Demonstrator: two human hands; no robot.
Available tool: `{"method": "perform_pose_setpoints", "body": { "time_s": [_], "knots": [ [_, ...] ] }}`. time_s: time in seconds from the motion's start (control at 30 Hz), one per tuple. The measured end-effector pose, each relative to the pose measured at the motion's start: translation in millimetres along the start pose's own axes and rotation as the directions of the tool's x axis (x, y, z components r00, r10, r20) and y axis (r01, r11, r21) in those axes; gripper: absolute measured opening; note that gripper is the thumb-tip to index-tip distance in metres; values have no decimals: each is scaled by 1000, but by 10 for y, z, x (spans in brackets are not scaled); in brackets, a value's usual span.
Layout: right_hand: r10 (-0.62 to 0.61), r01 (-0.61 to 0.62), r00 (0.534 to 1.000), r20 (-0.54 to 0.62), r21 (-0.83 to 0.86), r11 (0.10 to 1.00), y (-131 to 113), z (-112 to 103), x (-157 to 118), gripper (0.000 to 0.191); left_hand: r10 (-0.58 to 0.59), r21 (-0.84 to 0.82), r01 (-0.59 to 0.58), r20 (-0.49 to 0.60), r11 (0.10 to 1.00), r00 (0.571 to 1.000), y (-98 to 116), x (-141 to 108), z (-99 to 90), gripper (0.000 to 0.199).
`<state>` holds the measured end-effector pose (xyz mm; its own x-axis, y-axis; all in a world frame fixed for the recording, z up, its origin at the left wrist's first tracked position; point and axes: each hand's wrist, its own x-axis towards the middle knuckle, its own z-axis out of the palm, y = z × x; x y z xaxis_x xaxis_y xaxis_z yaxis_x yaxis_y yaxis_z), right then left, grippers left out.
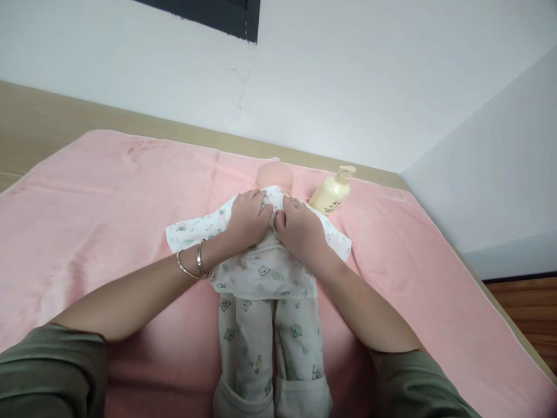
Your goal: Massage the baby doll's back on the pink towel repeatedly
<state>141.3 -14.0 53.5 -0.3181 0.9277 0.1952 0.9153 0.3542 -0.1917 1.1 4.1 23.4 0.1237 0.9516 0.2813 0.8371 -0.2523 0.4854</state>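
Doll (270, 278), clothed, lay on pink blanket (152, 174), approx. centre of view, head (274, 175) twd. wall (326, 87), legs twd. camera. Shirt (263, 268) was white w/ small animal prints, sleeves spread to both sides; trousers (255, 342) had similar prints, wide plain cuffs. L. hand (250, 217) and R. hand (300, 229) rested on upper shirt just below head, thumbs near each other, fingers twd. collar; could not tell if either pinched the fabric. L. wrist bore silver-col. bangles (199, 258). Pale yellow pump bottle (331, 196) was near doll's head, just beyond the sleeve on R. side. Blanket covered most of bench (39, 125). Wall was white w/ hairline cracks below dark panel (217, 14).
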Motion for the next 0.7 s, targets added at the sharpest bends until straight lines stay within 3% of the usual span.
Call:
{"method": "perform_pose_setpoints", "body": {
  "time_s": [0.2, 0.37, 0.7],
  "knots": [
    [96, -100, 995, 39, 111, 989, 128, 19, 152, 24, 31, 78, -25, -73, 997, 997, 74, -120, 40, 40],
    [113, -123, 991, 77, 146, 982, 243, 74, 264, 29, 29, 73, -21, -109, 997, 994, 94, -173, 80, 40],
    [72, -77, 995, 63, 77, 994, 211, 99, 238, 37, 2, 94, 6, -84, 996, 996, 99, -180, 82, 45]
  ]
}}
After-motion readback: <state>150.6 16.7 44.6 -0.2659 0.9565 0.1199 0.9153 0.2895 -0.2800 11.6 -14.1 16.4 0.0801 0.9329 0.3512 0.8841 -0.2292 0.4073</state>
